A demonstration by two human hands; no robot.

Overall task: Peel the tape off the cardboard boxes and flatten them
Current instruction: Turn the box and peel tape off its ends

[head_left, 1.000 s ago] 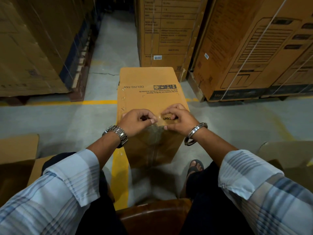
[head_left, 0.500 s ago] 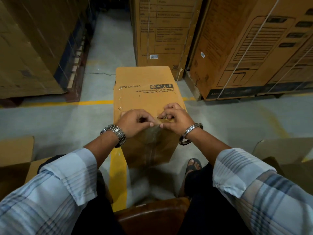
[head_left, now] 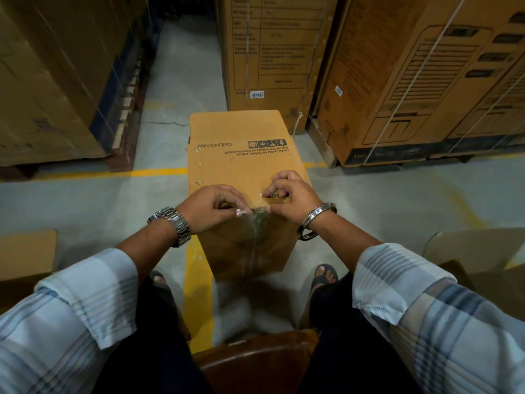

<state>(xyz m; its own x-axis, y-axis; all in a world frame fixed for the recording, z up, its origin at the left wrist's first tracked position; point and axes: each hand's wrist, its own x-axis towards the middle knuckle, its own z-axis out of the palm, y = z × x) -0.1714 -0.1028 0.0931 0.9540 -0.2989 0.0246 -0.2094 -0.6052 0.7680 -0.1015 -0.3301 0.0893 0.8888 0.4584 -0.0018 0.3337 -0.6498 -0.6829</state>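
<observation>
A brown ceiling-fan cardboard box (head_left: 241,166) stands tilted on the floor between my knees, its printed face up. Clear tape (head_left: 257,231) runs over its near edge and down the front face. My left hand (head_left: 211,207) pinches a lifted end of that tape at the box's near edge. My right hand (head_left: 292,194) presses its fingertips on the box top beside the tape, thumb at the edge. Both hands touch the box.
Tall strapped cartons stand on pallets at the left (head_left: 56,81), ahead (head_left: 270,52) and right (head_left: 426,81). Loose cardboard lies at my left (head_left: 25,257) and right (head_left: 483,257). A yellow floor line (head_left: 199,280) runs under the box. A brown wooden seat edge (head_left: 255,362) is between my legs.
My left hand has drawn slightly left with the tape end, lifting it off the box edge. My right hand stays pressed on the box top.
</observation>
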